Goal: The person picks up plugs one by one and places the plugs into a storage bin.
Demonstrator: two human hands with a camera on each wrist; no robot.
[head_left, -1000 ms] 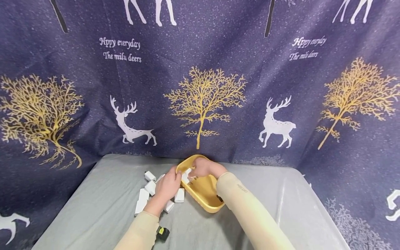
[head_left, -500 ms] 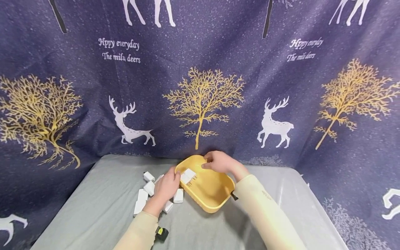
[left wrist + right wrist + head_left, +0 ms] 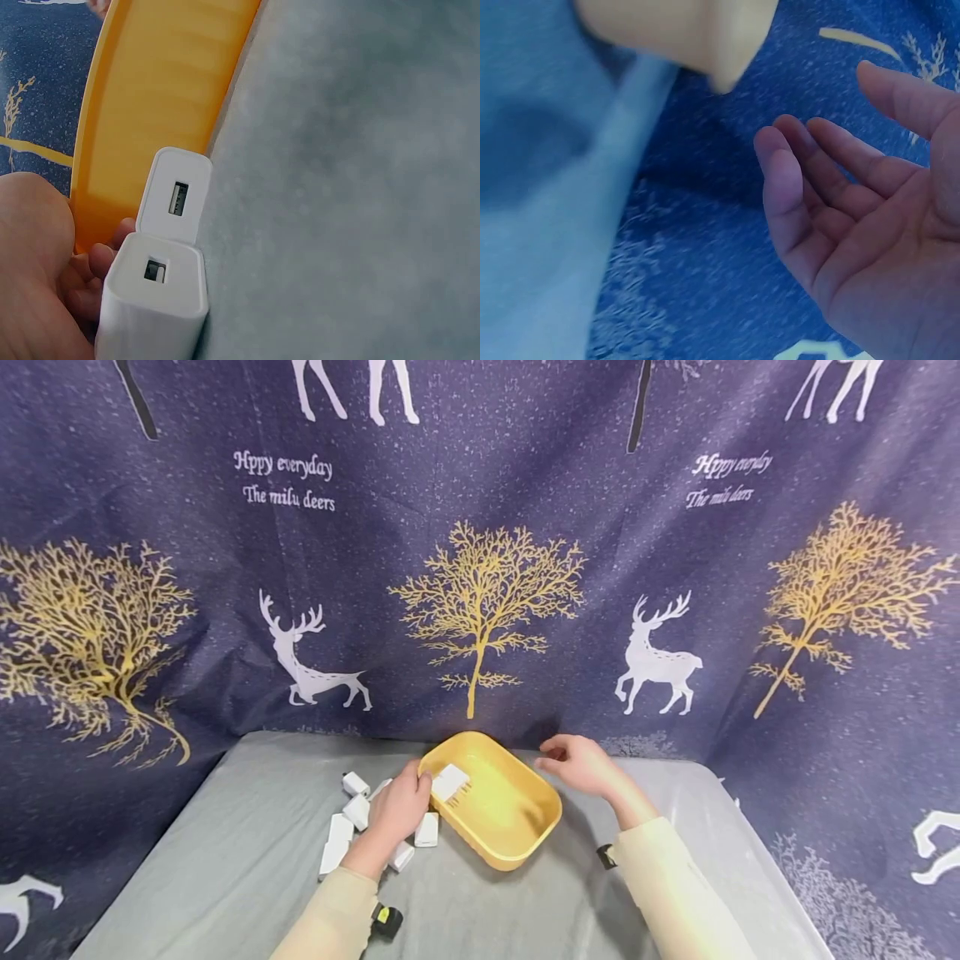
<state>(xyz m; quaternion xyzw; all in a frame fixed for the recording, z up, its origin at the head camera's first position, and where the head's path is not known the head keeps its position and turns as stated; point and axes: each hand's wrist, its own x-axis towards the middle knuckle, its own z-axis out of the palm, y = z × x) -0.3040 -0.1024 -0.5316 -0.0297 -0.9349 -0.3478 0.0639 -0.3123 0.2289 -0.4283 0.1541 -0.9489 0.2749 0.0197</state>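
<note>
A yellow plastic bin [image 3: 517,822] stands tilted in angle on the grey-covered table in the head view. My left hand [image 3: 401,806] grips its left rim, with the thumb at the edge. White chargers [image 3: 450,782] with metal prongs lie together inside, at the bin's left end. My right hand [image 3: 585,766] hovers to the right of the bin, holding nothing, fingers loosely bent; the right wrist view shows its bare palm. Beside my left fingers, in the left wrist view, two white USB chargers [image 3: 150,326] stand close to the bin's wall [image 3: 161,90].
Several loose white chargers [image 3: 357,812] lie left of the bin, around and partly behind my left forearm. A dark blue curtain [image 3: 487,460] printed with deer and trees hangs right behind the table [image 3: 247,827]. Dark wrist devices [image 3: 387,922] sit on both sleeves.
My right hand has left the chargers in the bin, lifted out and moved right past the rim. The left hand keeps its grip on the bin, and the chargers inside stay put.
</note>
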